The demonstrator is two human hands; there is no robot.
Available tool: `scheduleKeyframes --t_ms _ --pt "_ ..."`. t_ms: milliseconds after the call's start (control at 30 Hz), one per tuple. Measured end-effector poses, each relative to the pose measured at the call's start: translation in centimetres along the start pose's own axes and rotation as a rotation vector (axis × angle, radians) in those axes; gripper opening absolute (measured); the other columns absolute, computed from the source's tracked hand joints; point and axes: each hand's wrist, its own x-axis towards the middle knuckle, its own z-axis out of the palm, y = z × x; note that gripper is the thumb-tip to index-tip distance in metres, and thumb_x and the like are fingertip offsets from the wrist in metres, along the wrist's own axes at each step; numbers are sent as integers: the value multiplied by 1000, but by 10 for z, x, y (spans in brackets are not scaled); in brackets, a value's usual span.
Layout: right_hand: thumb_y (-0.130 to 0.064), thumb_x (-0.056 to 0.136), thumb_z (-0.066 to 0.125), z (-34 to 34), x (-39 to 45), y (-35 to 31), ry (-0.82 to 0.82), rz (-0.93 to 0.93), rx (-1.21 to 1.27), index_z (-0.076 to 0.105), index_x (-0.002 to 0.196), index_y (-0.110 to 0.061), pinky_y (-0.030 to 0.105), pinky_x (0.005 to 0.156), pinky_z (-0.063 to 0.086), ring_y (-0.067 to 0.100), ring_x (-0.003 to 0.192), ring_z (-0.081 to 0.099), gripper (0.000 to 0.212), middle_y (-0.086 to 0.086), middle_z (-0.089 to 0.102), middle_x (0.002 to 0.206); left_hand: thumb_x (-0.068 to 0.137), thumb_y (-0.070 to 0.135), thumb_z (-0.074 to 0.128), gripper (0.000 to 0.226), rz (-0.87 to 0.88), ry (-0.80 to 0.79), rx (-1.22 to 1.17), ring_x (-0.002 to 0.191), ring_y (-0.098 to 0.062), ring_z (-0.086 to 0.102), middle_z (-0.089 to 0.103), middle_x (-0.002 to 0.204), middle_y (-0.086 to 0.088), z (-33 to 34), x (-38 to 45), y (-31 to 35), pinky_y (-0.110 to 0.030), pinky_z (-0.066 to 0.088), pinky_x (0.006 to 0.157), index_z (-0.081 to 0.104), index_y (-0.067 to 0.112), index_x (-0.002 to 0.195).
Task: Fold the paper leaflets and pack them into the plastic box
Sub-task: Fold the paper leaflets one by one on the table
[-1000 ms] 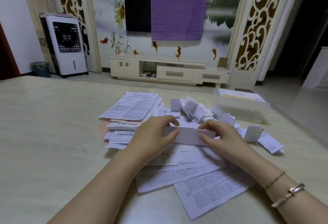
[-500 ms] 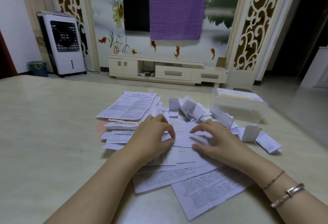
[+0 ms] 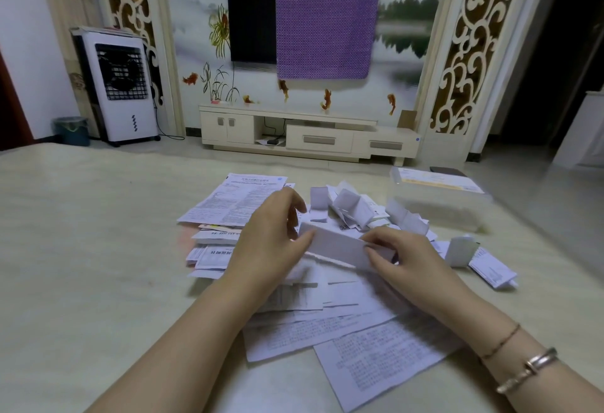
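Progress: several folded leaflets (image 3: 354,208) lie beyond the fingers; many flat sheets (image 3: 327,324) remain beneath the wrists. Plastic box (image 3: 438,203) sits far right, contents unclear, possibly one paper. Current folded leaflet strip (image 3: 340,246) spans both hands: left hand (image 3: 271,242) pinches its left end, right hand (image 3: 402,259) pinches its right end.

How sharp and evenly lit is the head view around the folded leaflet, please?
Head view: dim, soft indoor light; the folded leaflet and both hands, left and right, are slightly motion-blurred; the plastic box is smeared; wide-angle distortion bows the edges.
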Motion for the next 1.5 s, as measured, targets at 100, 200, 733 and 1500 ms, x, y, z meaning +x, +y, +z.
scheduleKeyframes --t_ms 100,200,733,1500 --pt "-18 91 57 3 1 -4 -5 -2 91 64 87 -34 22 69 46 2 85 59 18 -24 64 88 79 35 76 28 -43 -139 -160 88 2 61 64 95 14 5 -2 5 -18 50 79 59 27 100" --pt "-17 90 60 6 2 -8 -13 -30 167 67 89 -35 25 73 49 5 90 61 20 -23 67 90 78 40 76 34 -60 -308 -218 96 5 62 65 106 19 9 -6 9 -11 47 79 63 29 107" --pt "4 84 64 7 20 -18 306 137 541 69 77 -20 11 60 44 1 63 57 26 -13 68 66 88 32 66 18 -134 -55 -139 103 -3 60 69 106 14 -15 15 -8 -25 48 86 69 23 104" --pt "11 81 38 24 59 8 126 286 -176 33 139 -4 35 115 20 25 142 22 59 12 31 150 91 19 52 20 -181 -71 560 78 -25 54 69 81 -2 -31 20 -40 -31 36 93 69 16 83"
